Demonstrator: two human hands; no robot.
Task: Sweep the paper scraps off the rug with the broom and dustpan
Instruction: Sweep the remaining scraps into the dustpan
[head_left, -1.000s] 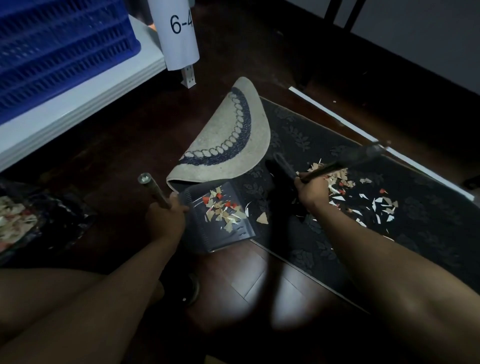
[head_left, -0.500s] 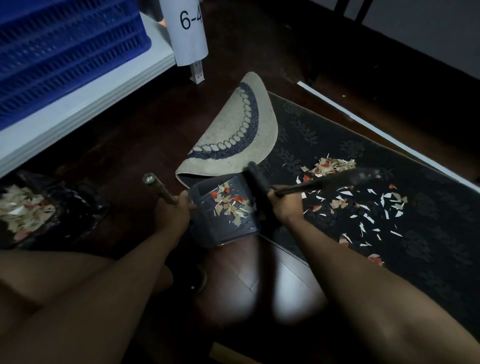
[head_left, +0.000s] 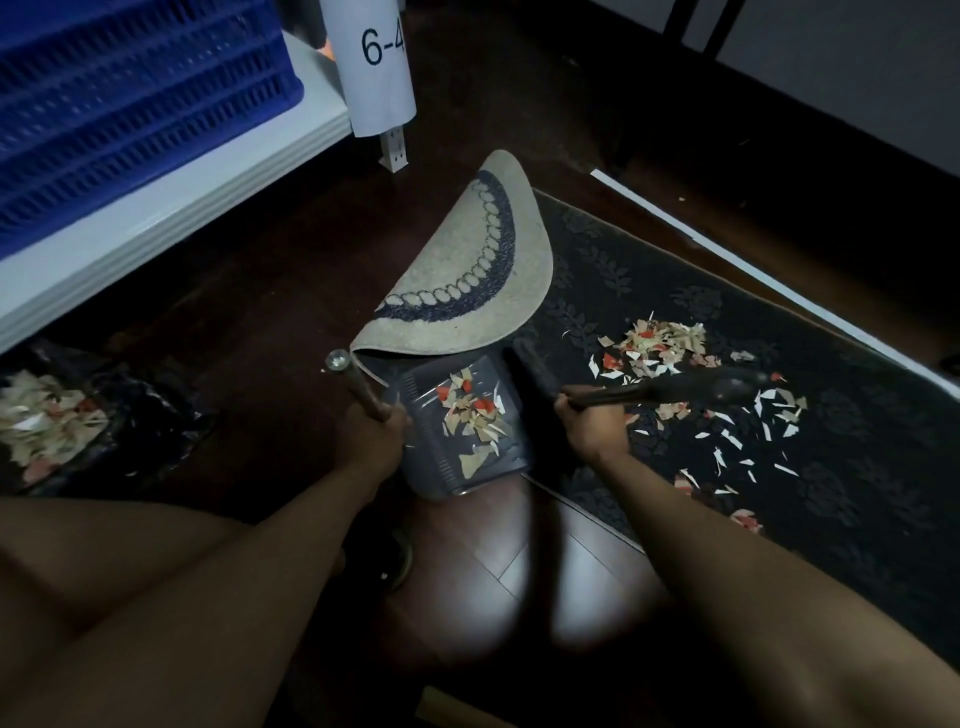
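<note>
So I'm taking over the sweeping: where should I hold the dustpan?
Grip the dustpan by its long handle, where the left hand holds it now. It rises up-left from the pan's rear, so come from the floor side, away from the scraps inside.

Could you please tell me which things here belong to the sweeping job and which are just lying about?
Job: broom, dustpan, paper scraps, dark rug, left hand, right hand.
Lying about: round beige mat, blue crate, white shelf, "6-4" label.
</note>
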